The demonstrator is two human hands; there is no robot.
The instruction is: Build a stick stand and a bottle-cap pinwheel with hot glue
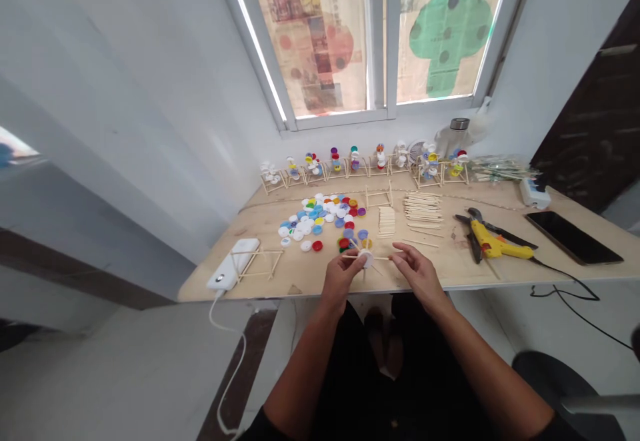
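Note:
Near the table's front edge, my left hand (343,274) pinches a white bottle cap (366,258) with thin wooden sticks radiating from it. My right hand (416,270) has its thumb and index finger at the outer end of a wooden stick (383,258) that reaches toward the cap. Whether that stick is fixed to the cap is too small to tell. Just beyond my hands lies a spread of coloured bottle caps (325,214), white, blue, red and yellow. To their right are a short bundle of sticks (386,222) and a larger pile of sticks (423,210).
A yellow glue gun (500,244) rests at right beside a black phone (574,236). At left, a stick frame (257,264) stands by a white power strip (233,264). Several cap wheels on stick stands (355,161) line the back, with a bottle (456,138) behind.

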